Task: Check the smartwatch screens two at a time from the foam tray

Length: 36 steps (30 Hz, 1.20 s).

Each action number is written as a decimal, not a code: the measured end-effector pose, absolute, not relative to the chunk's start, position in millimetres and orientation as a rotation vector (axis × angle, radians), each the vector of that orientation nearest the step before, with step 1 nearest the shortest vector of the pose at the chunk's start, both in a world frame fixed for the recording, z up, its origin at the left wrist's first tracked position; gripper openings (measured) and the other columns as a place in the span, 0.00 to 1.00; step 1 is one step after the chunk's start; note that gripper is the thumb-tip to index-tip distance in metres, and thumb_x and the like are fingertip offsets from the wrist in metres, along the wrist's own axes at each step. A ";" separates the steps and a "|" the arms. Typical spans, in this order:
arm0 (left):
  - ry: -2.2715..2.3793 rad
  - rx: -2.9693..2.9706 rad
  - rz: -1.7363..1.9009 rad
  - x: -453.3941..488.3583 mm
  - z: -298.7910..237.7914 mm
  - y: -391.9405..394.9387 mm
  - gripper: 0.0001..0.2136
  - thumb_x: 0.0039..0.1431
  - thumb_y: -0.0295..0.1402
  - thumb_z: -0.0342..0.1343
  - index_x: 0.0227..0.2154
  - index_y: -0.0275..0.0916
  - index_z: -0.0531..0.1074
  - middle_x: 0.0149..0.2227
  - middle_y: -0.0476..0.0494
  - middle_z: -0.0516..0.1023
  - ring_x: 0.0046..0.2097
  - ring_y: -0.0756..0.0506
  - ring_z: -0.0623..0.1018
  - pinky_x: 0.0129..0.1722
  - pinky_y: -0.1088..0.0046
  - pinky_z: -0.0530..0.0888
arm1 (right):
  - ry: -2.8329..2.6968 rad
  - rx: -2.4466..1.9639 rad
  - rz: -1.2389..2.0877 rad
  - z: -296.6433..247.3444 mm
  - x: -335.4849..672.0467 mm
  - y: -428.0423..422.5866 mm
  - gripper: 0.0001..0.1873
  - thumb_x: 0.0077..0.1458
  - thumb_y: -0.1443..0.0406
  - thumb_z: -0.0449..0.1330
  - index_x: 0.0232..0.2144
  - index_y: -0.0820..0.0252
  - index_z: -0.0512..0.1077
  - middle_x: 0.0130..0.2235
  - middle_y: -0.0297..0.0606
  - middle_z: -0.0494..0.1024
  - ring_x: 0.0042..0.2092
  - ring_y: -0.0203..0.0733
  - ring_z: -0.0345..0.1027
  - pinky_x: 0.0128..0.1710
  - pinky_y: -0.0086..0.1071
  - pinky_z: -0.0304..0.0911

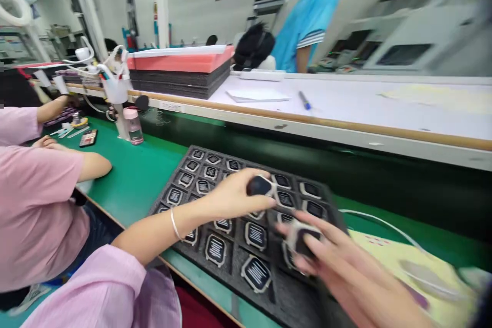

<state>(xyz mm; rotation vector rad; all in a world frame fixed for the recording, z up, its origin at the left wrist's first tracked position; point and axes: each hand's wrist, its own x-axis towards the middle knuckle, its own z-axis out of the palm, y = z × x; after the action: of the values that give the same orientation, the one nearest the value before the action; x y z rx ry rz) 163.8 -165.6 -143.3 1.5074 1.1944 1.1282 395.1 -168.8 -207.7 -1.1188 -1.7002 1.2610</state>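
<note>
A black foam tray (246, 279) lies on the green bench, its pockets holding several square watch cases with dark screens, such as the watch case (216, 249) near its front edge. Above the tray's far middle, my left hand (242, 192) grips a watch case (260, 186) between thumb and fingers, dark face upward. My right hand (326, 251), slightly blurred, pinches another watch case (303, 240) over the tray's right side. That case's dark face is partly covered by my thumb.
To the left sits a co-worker in pink (38, 205), arm resting on the bench. A pink bottle (133, 127) and a phone (88, 138) stand nearby. Behind runs a raised shelf (346, 97) with stacked foam sheets (177, 77). A yellow sheet (434, 271) and white cable lie right.
</note>
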 end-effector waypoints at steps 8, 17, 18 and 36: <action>1.469 1.674 1.331 138.7 -162.6 -154.4 0.17 0.55 0.32 0.60 0.47 0.40 0.65 0.42 0.45 0.75 0.43 0.44 0.77 0.47 0.65 0.72 | -1.120 -0.593 1.941 -164.2 324.3 -127.0 0.23 0.52 0.61 0.74 0.51 0.53 0.79 0.43 0.39 0.84 0.39 0.42 0.80 0.45 0.38 0.75; 1.524 1.672 1.268 139.8 -166.6 -167.1 0.16 0.55 0.31 0.56 0.48 0.40 0.64 0.37 0.49 0.73 0.31 0.49 0.70 0.34 0.71 0.69 | -1.175 -0.544 1.965 -190.7 332.8 -130.3 0.28 0.49 0.59 0.77 0.52 0.54 0.79 0.47 0.38 0.84 0.40 0.42 0.83 0.45 0.35 0.78; 1.533 1.675 1.253 140.2 -165.5 -168.7 0.16 0.55 0.31 0.56 0.47 0.40 0.64 0.36 0.50 0.72 0.30 0.49 0.69 0.33 0.71 0.68 | -1.181 -0.543 1.967 -192.5 333.1 -130.6 0.28 0.49 0.59 0.78 0.52 0.55 0.79 0.45 0.38 0.84 0.40 0.42 0.83 0.45 0.35 0.78; 1.613 1.688 1.237 147.4 -162.8 -179.8 0.19 0.54 0.34 0.56 0.50 0.40 0.66 0.37 0.48 0.76 0.29 0.49 0.71 0.29 0.72 0.68 | -1.132 -0.460 2.031 -198.8 330.1 -135.2 0.30 0.52 0.58 0.76 0.55 0.55 0.76 0.37 0.36 0.84 0.37 0.40 0.82 0.44 0.36 0.76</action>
<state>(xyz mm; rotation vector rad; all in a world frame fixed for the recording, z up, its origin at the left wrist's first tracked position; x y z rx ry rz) 147.4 -179.8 -162.8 1.6879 1.6130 1.2374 330.1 -135.2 -198.8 -0.4596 -1.1323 2.0309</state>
